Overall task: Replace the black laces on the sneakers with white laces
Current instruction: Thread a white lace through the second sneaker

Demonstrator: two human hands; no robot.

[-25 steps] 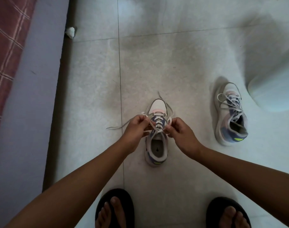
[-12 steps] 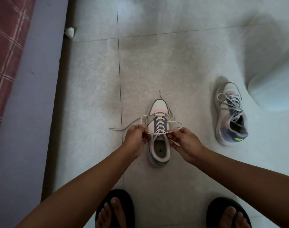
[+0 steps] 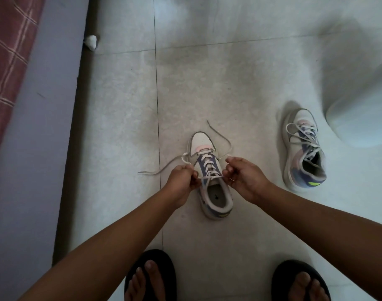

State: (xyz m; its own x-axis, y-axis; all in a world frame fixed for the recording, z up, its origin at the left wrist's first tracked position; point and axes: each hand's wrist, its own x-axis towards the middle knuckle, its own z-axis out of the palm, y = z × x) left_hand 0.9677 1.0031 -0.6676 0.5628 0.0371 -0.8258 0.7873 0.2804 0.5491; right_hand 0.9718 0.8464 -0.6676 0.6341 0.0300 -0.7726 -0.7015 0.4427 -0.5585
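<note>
The light is dim and soft, with a cool cast, and the floor point(image 3: 229, 88) is brightest toward the top of the view. A faint shadow lies left of the far sneaker point(image 3: 303, 148). The wide lens bends the edges, and the picture is slightly soft throughout.

There are no words, numbers or signs to read here, not on the sneaker point(image 3: 209, 170) between the fingers point(image 3: 191, 170), nor anywhere else.
</note>
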